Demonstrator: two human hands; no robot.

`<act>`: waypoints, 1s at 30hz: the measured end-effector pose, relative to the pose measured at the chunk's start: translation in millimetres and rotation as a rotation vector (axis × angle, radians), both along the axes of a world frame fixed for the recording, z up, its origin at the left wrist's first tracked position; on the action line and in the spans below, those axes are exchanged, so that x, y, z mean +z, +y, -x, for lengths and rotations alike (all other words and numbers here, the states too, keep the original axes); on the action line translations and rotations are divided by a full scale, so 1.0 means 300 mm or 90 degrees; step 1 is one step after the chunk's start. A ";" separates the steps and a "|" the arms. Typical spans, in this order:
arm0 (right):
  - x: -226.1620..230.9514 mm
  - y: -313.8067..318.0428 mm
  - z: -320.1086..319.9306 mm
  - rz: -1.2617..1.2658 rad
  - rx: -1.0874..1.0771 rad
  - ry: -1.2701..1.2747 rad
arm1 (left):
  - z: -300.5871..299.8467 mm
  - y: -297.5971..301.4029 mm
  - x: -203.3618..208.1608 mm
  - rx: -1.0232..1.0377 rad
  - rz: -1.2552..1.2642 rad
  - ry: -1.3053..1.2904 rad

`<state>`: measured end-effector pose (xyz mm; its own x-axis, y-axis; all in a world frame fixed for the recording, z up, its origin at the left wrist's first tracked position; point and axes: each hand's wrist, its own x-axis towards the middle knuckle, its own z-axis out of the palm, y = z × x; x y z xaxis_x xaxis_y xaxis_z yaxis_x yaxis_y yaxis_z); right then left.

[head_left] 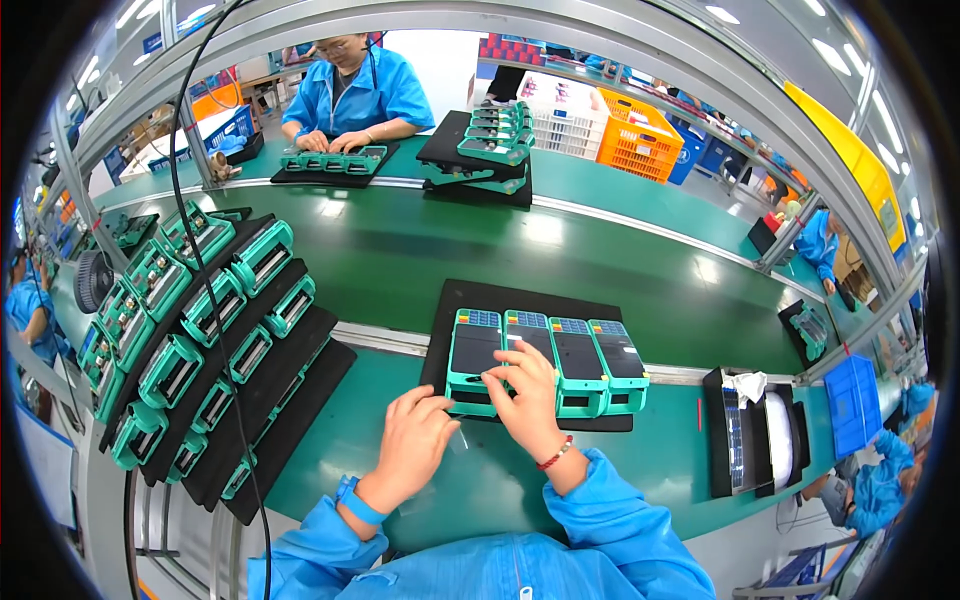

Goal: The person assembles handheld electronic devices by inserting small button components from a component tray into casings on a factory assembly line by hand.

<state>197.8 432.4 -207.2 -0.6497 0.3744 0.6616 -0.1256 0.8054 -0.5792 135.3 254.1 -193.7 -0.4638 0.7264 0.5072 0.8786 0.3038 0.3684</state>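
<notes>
Several green handheld payment terminals (578,358) with dark screens and keypads lie side by side on a black foam sheet (455,298) in front of me. My right hand (527,393) is over the two leftmost terminals, its thumb and fingers bent together at the lower edge of the first one. Whatever sits between those fingertips is too small to make out. Beside that terminal's lower left corner is my left hand (412,438), fingers curled in and thumb against them. A small clear sliver shows by its fingertips; I cannot tell what it is.
Black foam sheets stacked with green terminal housings (215,310) rise on the left. A green conveyor belt (380,250) runs beyond my bench. Across it a co-worker (350,100) handles terminals beside another stack (490,140). A black box (735,440) and blue bin (852,403) are right; a black cable (190,200) hangs left.
</notes>
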 end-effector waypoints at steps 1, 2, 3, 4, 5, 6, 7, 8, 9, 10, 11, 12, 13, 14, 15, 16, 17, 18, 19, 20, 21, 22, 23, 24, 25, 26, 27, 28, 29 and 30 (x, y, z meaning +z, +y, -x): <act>-0.021 -0.001 0.010 -0.006 -0.027 -0.016 | -0.002 0.001 0.003 -0.004 0.047 0.025; -0.042 0.008 0.015 -0.017 -0.033 -0.011 | -0.003 0.007 0.011 -0.004 0.048 0.027; -0.042 0.010 0.012 -0.016 -0.032 -0.012 | -0.005 0.014 0.021 -0.007 0.066 0.053; -0.036 0.011 0.007 -0.067 -0.046 -0.028 | -0.002 0.019 0.026 -0.010 0.083 0.079; -0.028 0.011 0.002 -0.119 -0.061 -0.044 | 0.006 0.022 0.024 -0.010 0.084 0.077; -0.011 0.010 -0.005 -0.118 -0.060 -0.045 | 0.015 0.027 0.023 -0.012 0.125 0.095; 0.012 0.007 -0.012 -0.166 -0.071 -0.057 | 0.020 0.029 0.021 -0.014 0.166 0.114; 0.024 0.010 -0.013 -0.214 -0.082 -0.069 | 0.023 0.026 0.021 -0.014 0.167 0.112; 0.023 0.028 -0.013 -0.179 -0.082 -0.074 | 0.025 0.024 0.023 -0.017 0.186 0.124; 0.020 0.051 -0.010 -0.144 -0.081 -0.078 | 0.027 0.022 0.024 -0.021 0.205 0.136; 0.021 0.080 0.003 -0.097 -0.038 -0.087 | 0.029 0.021 0.021 -0.021 0.206 0.135; 0.035 0.105 0.018 -0.096 -0.040 -0.088 | 0.030 0.021 0.018 -0.035 0.212 0.142; 0.048 0.129 0.041 -0.033 0.057 -0.222 | 0.034 0.022 0.016 -0.047 0.218 0.150; 0.055 0.142 0.053 0.031 0.155 -0.353 | 0.033 0.022 0.022 -0.048 0.218 0.151; 0.055 0.134 0.061 -0.027 0.128 -0.320 | 0.032 0.020 0.035 -0.044 0.213 0.137; 0.063 0.136 0.067 -0.026 0.127 -0.318 | 0.031 0.019 0.044 -0.041 0.207 0.124; 0.075 0.141 0.074 -0.032 0.124 -0.343 | 0.038 0.017 0.039 -0.042 0.208 0.126; 0.083 0.145 0.074 -0.038 0.121 -0.368 | 0.046 0.015 0.032 -0.070 0.110 -0.100; 0.080 0.143 0.068 -0.039 0.119 -0.366 | 0.048 0.014 0.029 -0.096 0.009 -0.324; 0.070 0.139 0.056 -0.077 0.114 -0.311 | 0.046 0.015 0.031 -0.136 -0.058 -0.443; 0.069 0.132 0.051 -0.117 0.110 -0.253 | 0.043 0.014 0.040 -0.138 -0.058 -0.439; 0.069 0.118 0.024 -0.166 0.108 -0.162 | 0.036 0.012 0.047 -0.149 -0.052 -0.457; 0.076 0.109 -0.002 -0.011 0.194 -0.171 | 0.031 0.013 0.055 -0.160 -0.046 -0.476; 0.099 0.097 -0.032 0.145 0.281 -0.181 | 0.015 0.017 0.060 -0.165 -0.051 -0.452; 0.166 0.079 -0.078 0.245 0.349 -0.222 | -0.002 0.029 0.069 -0.171 -0.050 -0.456; 0.164 0.075 -0.095 0.238 0.375 -0.201 | -0.017 0.043 0.079 -0.209 -0.024 -0.451; 0.161 0.067 -0.101 0.232 0.402 -0.177 | -0.022 0.058 0.085 -0.247 0.003 -0.441; 0.171 0.055 -0.115 0.205 0.384 -0.142 | -0.037 0.068 0.079 -0.271 0.000 -0.445; 0.172 0.057 -0.134 0.188 0.367 -0.120 | -0.042 0.068 0.068 -0.276 0.003 -0.445; 0.171 0.064 -0.153 0.170 0.352 -0.098 | -0.044 0.065 0.057 -0.282 0.008 -0.429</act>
<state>243.9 451.6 -155.9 -0.8745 0.0953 0.4755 -0.3814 0.4706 -0.7957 148.5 273.6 -176.5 -0.3346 0.9182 0.2121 0.5088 -0.0134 0.8608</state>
